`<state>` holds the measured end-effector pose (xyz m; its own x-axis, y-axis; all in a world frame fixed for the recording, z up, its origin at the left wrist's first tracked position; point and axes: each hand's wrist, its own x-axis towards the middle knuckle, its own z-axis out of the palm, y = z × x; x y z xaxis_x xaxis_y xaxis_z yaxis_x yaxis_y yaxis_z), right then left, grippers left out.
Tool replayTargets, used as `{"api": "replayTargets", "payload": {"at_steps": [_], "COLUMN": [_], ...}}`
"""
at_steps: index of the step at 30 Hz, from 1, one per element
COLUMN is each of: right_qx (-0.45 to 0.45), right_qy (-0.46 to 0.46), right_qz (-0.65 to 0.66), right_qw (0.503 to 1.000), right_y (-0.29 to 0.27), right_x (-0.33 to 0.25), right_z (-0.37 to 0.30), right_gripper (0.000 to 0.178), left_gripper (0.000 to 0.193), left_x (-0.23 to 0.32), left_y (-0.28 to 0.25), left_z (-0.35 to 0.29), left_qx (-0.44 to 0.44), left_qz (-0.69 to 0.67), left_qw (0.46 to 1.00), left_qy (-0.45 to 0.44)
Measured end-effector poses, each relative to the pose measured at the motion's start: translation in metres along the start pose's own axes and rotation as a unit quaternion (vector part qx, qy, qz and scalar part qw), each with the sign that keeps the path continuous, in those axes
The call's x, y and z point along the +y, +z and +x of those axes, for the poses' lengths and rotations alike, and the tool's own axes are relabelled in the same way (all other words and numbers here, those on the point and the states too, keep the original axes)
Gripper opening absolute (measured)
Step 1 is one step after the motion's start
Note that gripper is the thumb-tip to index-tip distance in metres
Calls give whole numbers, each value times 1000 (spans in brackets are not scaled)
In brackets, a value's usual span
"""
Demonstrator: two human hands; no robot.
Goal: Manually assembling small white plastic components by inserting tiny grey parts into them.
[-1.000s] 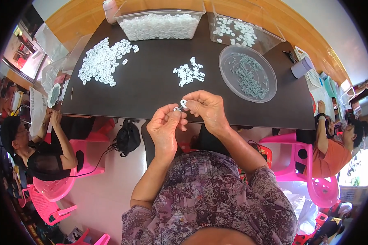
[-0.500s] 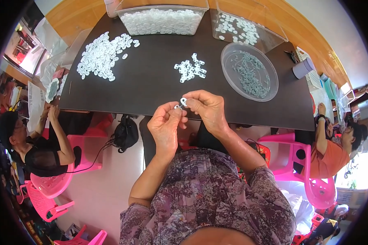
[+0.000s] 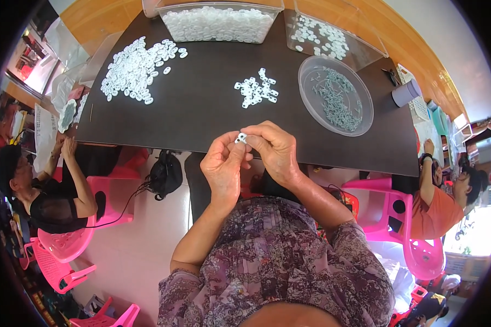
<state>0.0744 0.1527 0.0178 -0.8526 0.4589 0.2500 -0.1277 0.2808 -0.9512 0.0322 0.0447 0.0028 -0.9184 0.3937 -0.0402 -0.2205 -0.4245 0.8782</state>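
Observation:
At the table's near edge, my left hand point(image 3: 222, 170) and my right hand point(image 3: 278, 152) meet fingertip to fingertip. Between them is a small white plastic piece with dark holes point(image 3: 241, 138), pinched by both thumbs and forefingers. Whether it is one part or two pressed together is too small to tell. Just beyond my hands lies a small cluster of similar white pieces with holes point(image 3: 252, 92). Farther right, a round clear tray point(image 3: 307, 103) holds many thin grey-green pins or screws point(image 3: 337, 103).
A heap of white oval pieces point(image 3: 133, 71) spreads over the dark table point(image 3: 202, 109) at left. Clear bins point(image 3: 215, 41) of white pieces line the back. A lilac cup point(image 3: 406, 93) stands at right. One person point(image 3: 54, 193) sits left, another point(image 3: 444, 210) right.
My hands have drawn closer together. The two white pieces, apart with a thin pin between them before, now sit together at my fingertips. The view has shifted slightly.

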Motion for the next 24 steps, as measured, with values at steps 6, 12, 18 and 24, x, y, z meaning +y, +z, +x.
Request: {"api": "replayTargets", "payload": {"at_steps": [6, 12, 18, 24], "right_qx": [-1, -28, -45, 13], "right_qy": [31, -71, -128, -221], "right_qz": [19, -78, -115, -190], "right_qw": [999, 994, 984, 957], "right_y": [0, -7, -9, -8], "right_x": [1, 8, 10, 16], "right_z": [2, 1, -2, -1], "right_gripper": [11, 15, 28, 32], "left_gripper": [19, 18, 18, 18], "left_x": [-2, 0, -1, 1], "left_y": [-2, -1, 0, 5], "left_z": [3, 4, 6, 5], "left_qx": [-21, -18, 15, 29], "left_qz": [0, 7, -12, -37], "left_qw": [1000, 1000, 1000, 998], "left_qy": [6, 3, -18, -41]}}
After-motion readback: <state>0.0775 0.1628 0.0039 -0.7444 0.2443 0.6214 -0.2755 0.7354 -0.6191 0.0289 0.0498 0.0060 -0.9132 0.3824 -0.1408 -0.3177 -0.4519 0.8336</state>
